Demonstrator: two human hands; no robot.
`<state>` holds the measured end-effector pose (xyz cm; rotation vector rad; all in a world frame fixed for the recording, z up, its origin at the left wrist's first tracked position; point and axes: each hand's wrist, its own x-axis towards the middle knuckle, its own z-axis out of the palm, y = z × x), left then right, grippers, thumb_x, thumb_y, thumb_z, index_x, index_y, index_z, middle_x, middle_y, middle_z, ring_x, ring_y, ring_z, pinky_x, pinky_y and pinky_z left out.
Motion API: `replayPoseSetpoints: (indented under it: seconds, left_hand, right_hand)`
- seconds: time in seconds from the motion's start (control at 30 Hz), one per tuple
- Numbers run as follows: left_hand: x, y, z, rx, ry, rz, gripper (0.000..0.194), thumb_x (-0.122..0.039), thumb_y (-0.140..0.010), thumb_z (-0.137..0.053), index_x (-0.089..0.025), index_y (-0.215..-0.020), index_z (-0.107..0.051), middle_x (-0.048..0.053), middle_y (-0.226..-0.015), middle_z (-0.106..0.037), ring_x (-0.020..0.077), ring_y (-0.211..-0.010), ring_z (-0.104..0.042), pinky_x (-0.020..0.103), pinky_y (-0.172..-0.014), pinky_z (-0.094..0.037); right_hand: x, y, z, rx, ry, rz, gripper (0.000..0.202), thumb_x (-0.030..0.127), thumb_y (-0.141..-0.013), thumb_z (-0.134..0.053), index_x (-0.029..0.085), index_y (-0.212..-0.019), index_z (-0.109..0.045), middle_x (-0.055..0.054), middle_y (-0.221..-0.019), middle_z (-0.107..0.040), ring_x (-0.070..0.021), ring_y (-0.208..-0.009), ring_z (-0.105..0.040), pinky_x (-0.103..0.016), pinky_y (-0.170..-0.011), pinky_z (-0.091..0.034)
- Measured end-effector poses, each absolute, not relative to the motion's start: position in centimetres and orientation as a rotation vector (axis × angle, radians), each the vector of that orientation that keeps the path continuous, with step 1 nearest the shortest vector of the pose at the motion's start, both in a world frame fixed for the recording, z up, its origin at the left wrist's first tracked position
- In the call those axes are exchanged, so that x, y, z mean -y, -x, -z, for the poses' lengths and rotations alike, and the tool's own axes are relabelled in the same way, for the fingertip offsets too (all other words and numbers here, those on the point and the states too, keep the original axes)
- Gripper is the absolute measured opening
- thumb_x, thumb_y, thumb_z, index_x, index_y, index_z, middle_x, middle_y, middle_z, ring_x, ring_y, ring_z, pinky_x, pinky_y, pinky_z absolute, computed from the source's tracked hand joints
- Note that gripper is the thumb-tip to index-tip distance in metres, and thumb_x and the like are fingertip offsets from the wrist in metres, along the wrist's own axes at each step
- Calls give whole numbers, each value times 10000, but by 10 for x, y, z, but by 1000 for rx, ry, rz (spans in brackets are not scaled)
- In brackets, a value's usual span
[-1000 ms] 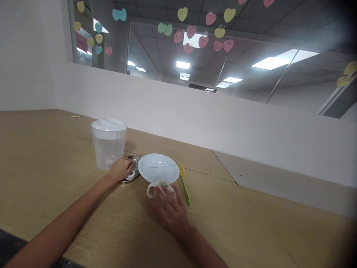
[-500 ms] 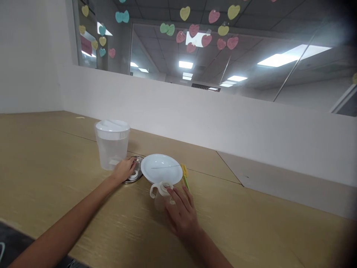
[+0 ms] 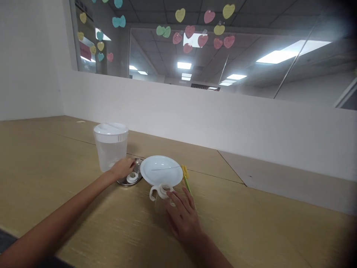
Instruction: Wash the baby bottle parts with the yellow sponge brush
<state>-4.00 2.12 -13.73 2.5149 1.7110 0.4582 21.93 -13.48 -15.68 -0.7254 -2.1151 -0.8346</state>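
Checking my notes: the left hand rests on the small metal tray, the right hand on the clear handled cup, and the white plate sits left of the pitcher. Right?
Not quite. In the head view the white plate sits right of the pitcher, not left. The rest holds.

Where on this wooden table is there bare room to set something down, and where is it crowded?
Bare wood lies left of the clear plastic pitcher, and right of the green-handled brush up to the white wall. It is crowded where the left hand, small metal dish, white round plate, clear handled bottle and right hand cluster.
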Motion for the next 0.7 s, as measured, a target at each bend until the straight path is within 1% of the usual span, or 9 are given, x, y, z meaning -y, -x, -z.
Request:
replayPoseSetpoints:
  seconds: [0.07, 0.13, 0.2, 0.27, 0.43, 0.57, 0.63, 0.7]
  left_hand:
    - [-13, 43, 137, -1631, -2573, -341, 277, -346, -820, -433, -170, -796, -644, 73, -787, -660, 195, -741, -603, 262, -650, -409]
    - [-7, 46, 139, -1562, -2624, -294, 295, -393, -797, -461, -185, -818, -669, 69, -802, -659, 194, -741, -598, 254, -631, -399]
    - [-5, 49, 140, -1558, -2631, -318, 262, -350, -791, -472, -197, -846, -678, 67, -834, -657, 185, -759, -595, 243, -632, -393]
    - [-5, 52, 139, -1577, -2625, -319, 237, -303, -796, -466, -205, -830, -679, 61, -843, -654, 174, -759, -594, 235, -634, -390]
    - [-4, 55, 127, -1617, -2673, -368, 230, -339, -812, -469, -218, -836, -663, 47, -864, -652, 172, -770, -589, 235, -633, -379]
    - [-5, 52, 132, -1589, -2648, -329, 220, -315, -810, -469, -208, -815, -661, 47, -837, -656, 169, -756, -591, 229, -619, -380]
    - [-7, 51, 139, -1554, -2630, -312, 229, -315, -810, -461, -197, -812, -657, 54, -830, -655, 172, -764, -593, 230, -636, -390]
    - [-10, 50, 143, -1520, -2641, -331, 255, -361, -808, -460, -190, -847, -645, 65, -881, -651, 185, -820, -591, 241, -684, -402]
  right_hand:
    - [135, -220, 157, 2107, 722, 838, 261, 107, -785, -438, 156, -983, -601, -124, -1093, -610, -225, -1091, -507, -490, -1004, -313]
    - [135, -221, 158, 2102, 727, 833, 262, 99, -779, -443, 152, -980, -601, -129, -1099, -605, -231, -1096, -502, -495, -996, -321]
    - [135, -221, 160, 2108, 730, 823, 264, 91, -770, -449, 147, -978, -602, -136, -1103, -601, -238, -1095, -502, -503, -986, -330]
    - [134, -222, 161, 2116, 732, 812, 265, 95, -771, -450, 145, -983, -601, -139, -1107, -597, -243, -1101, -499, -508, -981, -334]
    - [132, -221, 162, 2095, 729, 819, 265, 105, -784, -438, 146, -995, -592, -136, -1104, -599, -233, -1108, -493, -500, -980, -336]
    - [131, -221, 162, 2096, 718, 822, 265, 96, -778, -437, 138, -986, -595, -140, -1082, -610, -239, -1092, -506, -507, -976, -342]
    - [131, -222, 163, 2105, 712, 816, 266, 94, -776, -440, 133, -990, -593, -145, -1087, -606, -244, -1097, -504, -513, -976, -341]
    - [131, -223, 163, 2104, 716, 813, 264, 95, -777, -446, 133, -995, -590, -144, -1089, -606, -240, -1093, -508, -508, -979, -342]
